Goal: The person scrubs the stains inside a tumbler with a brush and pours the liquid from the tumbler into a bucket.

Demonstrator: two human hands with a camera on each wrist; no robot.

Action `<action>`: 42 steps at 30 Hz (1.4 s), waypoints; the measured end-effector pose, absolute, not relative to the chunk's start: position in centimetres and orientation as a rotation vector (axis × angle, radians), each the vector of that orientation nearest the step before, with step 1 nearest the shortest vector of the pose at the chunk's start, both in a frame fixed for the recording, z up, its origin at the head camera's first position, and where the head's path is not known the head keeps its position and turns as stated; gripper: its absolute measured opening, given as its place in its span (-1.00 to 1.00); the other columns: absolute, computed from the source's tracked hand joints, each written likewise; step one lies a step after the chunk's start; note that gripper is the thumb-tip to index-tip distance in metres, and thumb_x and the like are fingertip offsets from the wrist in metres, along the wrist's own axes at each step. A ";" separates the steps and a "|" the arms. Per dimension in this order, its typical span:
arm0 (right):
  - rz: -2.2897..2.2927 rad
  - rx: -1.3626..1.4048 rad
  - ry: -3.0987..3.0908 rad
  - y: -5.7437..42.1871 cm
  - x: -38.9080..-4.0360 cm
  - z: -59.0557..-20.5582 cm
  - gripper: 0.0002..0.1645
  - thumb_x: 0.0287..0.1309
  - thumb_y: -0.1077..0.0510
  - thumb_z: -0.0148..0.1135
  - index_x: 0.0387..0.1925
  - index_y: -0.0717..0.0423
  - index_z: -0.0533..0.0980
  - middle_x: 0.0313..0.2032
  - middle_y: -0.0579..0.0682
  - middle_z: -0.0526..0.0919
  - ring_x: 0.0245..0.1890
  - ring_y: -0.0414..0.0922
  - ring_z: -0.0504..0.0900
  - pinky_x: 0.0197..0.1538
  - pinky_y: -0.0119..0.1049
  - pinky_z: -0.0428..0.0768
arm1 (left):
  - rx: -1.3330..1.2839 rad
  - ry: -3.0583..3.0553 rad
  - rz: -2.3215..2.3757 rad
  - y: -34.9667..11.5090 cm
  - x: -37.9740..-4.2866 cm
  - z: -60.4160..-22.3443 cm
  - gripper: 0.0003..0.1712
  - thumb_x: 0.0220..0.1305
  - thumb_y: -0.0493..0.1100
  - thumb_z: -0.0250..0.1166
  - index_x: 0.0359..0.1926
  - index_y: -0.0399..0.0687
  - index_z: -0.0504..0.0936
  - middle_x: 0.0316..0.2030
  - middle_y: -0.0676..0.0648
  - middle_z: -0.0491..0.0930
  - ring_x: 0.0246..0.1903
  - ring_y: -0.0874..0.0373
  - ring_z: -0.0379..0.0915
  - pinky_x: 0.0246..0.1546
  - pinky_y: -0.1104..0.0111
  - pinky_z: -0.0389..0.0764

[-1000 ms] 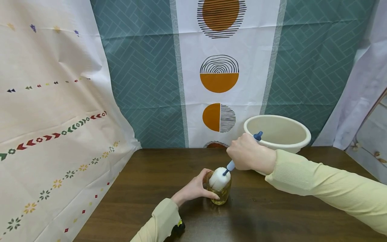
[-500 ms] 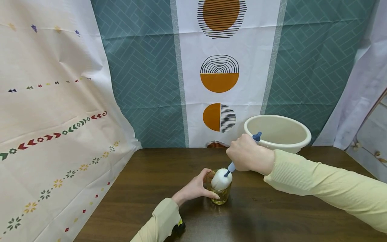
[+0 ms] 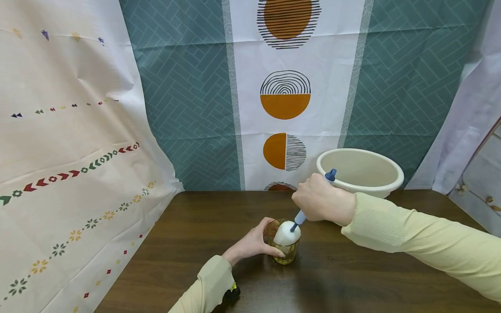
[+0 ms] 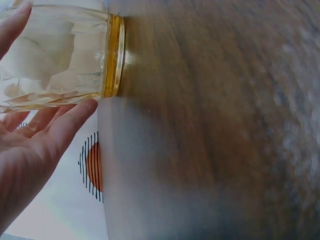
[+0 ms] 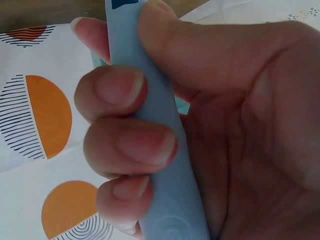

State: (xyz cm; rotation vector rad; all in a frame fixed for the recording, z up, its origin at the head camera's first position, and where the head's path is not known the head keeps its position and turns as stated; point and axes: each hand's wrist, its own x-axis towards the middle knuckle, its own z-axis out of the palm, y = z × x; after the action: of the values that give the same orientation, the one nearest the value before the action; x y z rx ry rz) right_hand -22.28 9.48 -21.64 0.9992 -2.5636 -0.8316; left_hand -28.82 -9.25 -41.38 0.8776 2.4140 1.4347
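Just below and right of the frame's centre in the head view, the left hand [image 3: 253, 241] clasps an amber-tinted drinking glass [image 3: 288, 255] from its left side, the thumb along the near wall and the other fingers round the far side. The right hand [image 3: 322, 198], higher and to the right, grips a sponge brush [image 3: 287, 234] in a fist. The brush slants from upper right to lower left: its dark blue handle tip pokes out above the fist, a light blue length shows below it, and a dark blue neck runs into the rounded white sponge head, which sits inside the mouth of the glass.

In the left wrist view the glass fills the upper left corner, with the pale sponge blurred through its wall. In the right wrist view curled fingers and thumb wrap the light blue handle.

Both arms wear pale yellow sleeves [image 3: 403, 228]. Behind the right hand, at the right of the frame, a cream oval basin [image 3: 365, 191] stands on the dark wood-grain tabletop [image 3: 203, 221]. A teal-and-white cloth [image 3: 188, 108] with orange circles hangs across the back.
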 end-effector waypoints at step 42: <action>-0.904 1.006 -2.610 7.9 -23.6 -23.5 -0.84 -0.15 0.15 0.24 -0.71 0.03 0.47 -0.78 -0.12 0.34 -0.74 -0.19 0.27 -0.64 -0.37 0.34 | 0.878 2.426 1.426 -9.3 -28.8 -41.3 -0.17 -0.16 -0.03 0.50 0.11 0.06 0.23 -0.02 0.11 0.34 -0.05 0.21 0.28 -0.07 0.26 0.31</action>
State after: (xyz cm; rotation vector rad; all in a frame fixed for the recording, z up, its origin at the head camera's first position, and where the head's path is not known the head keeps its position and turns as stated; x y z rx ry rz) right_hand -23.57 7.91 -23.48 1.0065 -2.6096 -0.9037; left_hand -28.84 -9.33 -41.34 0.8775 2.4262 1.4261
